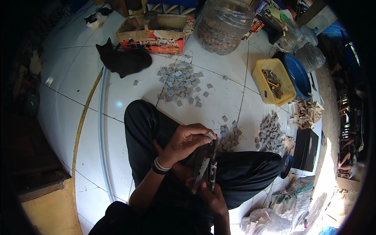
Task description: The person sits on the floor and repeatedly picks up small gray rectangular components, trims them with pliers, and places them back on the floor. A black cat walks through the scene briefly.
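Note:
Between the thumb and fingers of my left hand is a small grey square piece, pinched at the top end of a long dark tool. The tool looks worn and speckled, with two narrow bars side by side; its exact kind cannot be made out. My right hand is closed around its lower part, above my crossed legs. Just beyond my knee lies a small heap of similar grey square pieces. A larger heap of them spreads across the tiled floor ahead.
Another pile of grey pieces lies right, near wooden bits. A yellow tub, blue basin and black box stand there. A black cat lies by a red carton. Plastic bags lie lower right.

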### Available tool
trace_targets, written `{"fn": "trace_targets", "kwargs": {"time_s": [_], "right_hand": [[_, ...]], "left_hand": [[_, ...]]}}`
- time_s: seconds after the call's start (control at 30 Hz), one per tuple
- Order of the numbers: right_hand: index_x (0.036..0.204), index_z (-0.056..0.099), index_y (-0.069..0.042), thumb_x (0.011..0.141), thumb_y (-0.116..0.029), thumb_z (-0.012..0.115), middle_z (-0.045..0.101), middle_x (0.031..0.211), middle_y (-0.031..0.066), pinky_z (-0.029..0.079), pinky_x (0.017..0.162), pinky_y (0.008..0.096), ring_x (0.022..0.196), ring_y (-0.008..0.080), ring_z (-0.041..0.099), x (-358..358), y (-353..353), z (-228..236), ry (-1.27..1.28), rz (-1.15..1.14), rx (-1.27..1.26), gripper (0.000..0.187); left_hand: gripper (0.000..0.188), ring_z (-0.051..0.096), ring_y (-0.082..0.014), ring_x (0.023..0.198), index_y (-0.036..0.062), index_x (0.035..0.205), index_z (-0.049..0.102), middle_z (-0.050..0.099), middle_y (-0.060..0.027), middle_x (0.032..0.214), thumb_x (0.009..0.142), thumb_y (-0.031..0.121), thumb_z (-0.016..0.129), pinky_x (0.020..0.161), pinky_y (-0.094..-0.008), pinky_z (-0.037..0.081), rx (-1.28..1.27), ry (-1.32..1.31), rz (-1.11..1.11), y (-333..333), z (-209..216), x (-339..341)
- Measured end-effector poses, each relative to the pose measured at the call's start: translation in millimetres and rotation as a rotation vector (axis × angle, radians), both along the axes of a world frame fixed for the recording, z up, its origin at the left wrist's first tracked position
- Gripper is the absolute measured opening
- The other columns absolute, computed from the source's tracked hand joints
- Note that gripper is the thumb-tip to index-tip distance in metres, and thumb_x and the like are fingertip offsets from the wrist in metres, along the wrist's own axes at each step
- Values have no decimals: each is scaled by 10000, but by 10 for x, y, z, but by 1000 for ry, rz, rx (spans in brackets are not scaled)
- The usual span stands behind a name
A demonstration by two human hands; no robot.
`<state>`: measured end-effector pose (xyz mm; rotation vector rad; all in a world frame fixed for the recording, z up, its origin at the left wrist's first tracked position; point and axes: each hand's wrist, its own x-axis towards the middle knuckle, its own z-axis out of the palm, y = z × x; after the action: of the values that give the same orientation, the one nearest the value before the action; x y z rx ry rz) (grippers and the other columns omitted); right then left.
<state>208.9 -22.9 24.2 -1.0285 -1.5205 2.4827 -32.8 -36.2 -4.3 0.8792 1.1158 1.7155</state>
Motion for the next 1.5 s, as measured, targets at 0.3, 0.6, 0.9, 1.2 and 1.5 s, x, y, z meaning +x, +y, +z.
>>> {"fn": "trace_targets", "kwargs": {"time_s": [0.3, 0.6, 0.9, 1.2, 1.5], "right_hand": [[1153, 699, 91, 1122, -339, 523, 748, 1112, 163, 518, 942, 353, 1049, 235, 695, -18, 27, 4, -39, -4, 6, 465], [863, 722, -40, 888, -178, 883, 590, 697, -54, 412, 619, 264, 661, 38, 488, -69, -116, -127, -169, -59, 179, 213], [701, 609, -65, 932, -126, 839, 549, 644, -68, 377, 549, 265, 603, 29, 450, -94, -189, -327, -215, -161, 366, 331], [1082, 718, 0, 1130, -417, 543, 748, 1100, 157, 530, 859, 336, 983, 185, 697, 62, 63, -478, -224, -300, 94, 455], [1284, 642, -18, 1104, -347, 596, 567, 1494, 303, 488, 1118, 563, 1409, 417, 553, 282, 251, -545, 109, -419, -387, 377]], "left_hand": [[204, 722, -175, 1109, -73, 1190, 733, 750, -129, 1160, 1008, 15, 711, 1002, -308, 582, 23, 21, 12, -13, -11, -22], [215, 734, -190, 1097, -61, 1199, 729, 758, -146, 1151, 994, 6, 723, 973, -319, 595, 50, 7, 2, -19, 10, -4], [221, 740, -175, 1077, -70, 1179, 735, 775, -128, 1116, 985, 34, 750, 941, -302, 594, 17, 213, -51, 24, -35, 15], [399, 760, -195, 1004, -80, 1154, 729, 791, -178, 1045, 1010, 290, 769, 906, -317, 574, -270, -14, 211, 311, -548, -166], [485, 722, -305, 1149, 25, 1239, 722, 762, -186, 1178, 992, 443, 722, 997, -379, 544, -429, 758, 228, 456, -1050, -1139]]}}
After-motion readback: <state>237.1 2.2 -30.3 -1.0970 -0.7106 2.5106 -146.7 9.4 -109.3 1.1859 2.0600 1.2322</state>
